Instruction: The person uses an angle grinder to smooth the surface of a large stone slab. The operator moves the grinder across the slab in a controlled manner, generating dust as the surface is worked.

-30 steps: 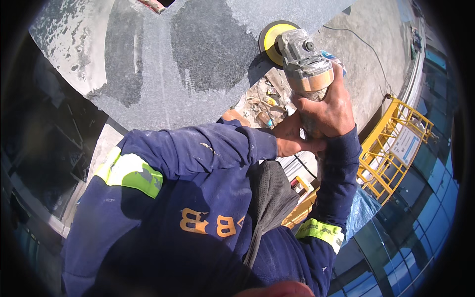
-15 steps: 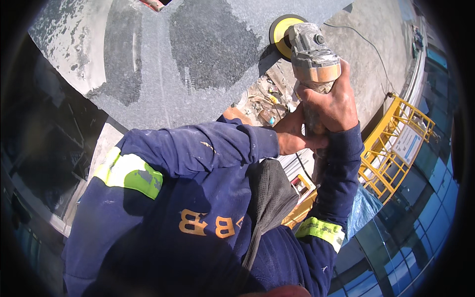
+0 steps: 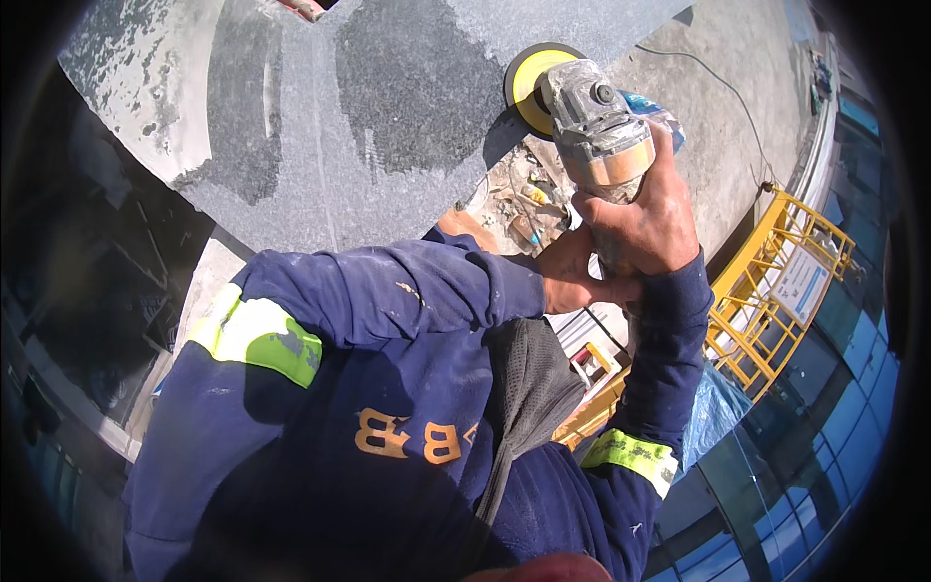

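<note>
Grinder [image 3: 593,121] shifted left; left hand [image 3: 572,281] partly hidden, grip unclear.

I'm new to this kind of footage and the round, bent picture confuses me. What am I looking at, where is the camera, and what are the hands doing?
The camera sits on a person's head and looks down, so the wide lens bends straight edges near the rim. The dark blue sleeves with yellow-green bands are the person's own arms. The right hand grips the body of a dusty angle grinder; the left hand holds on just below it. The grinder's yellow polishing disc lies against the edge of a grey stone slab, which shows darker patches. Beyond the slab's edge lie a concrete floor, a thin cable, small debris and a yellow metal railing.
</note>
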Tool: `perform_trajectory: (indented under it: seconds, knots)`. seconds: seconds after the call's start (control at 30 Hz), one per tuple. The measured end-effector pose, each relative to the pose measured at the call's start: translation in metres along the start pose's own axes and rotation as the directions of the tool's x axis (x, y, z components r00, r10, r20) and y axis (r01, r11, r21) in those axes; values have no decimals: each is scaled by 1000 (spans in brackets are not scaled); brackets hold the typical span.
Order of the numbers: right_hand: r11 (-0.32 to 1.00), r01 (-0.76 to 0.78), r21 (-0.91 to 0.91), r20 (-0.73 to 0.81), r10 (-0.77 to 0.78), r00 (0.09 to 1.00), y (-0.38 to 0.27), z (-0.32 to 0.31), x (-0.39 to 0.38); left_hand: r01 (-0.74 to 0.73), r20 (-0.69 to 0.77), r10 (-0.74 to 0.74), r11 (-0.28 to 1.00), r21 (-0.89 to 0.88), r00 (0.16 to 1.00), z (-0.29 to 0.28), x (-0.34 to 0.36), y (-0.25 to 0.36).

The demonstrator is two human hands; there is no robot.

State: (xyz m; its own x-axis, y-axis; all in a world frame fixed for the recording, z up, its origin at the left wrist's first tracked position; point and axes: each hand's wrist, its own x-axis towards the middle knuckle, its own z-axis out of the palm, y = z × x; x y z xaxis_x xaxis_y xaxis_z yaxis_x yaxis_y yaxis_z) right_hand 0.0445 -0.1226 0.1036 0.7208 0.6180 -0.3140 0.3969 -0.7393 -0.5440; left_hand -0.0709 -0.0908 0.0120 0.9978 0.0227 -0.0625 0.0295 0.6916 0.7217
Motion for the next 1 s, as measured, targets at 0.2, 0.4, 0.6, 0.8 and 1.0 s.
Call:
perform_trajectory:
  seconds: [0.2, 0.4, 0.6, 0.8, 1.0]
  knots:
    - [992, -112, 57, -105, 118, 987, -4, 0, -3, 192, 90, -173, 938, -287, 981, -2, 0, 2]
    - [997, -75, 17, -43, 75, 996, -4, 0, -6, 94, 28, -94, 996, -6, 995, -2, -3, -1]
    - [999, -40, 13, -55, 41, 998, 1, 1, -7, 91, 66, -88, 995, -48, 994, -3, -4, -2]
    - [997, -67, 34, -87, 70, 994, 6, 3, -7, 105, 31, -104, 993, -57, 994, -2, -6, -2]
    - [1000, 4, 6, -1, -4, 1000, 1, 2, -5, 85, 40, -84, 996, -27, 996, -2, -3, -1]
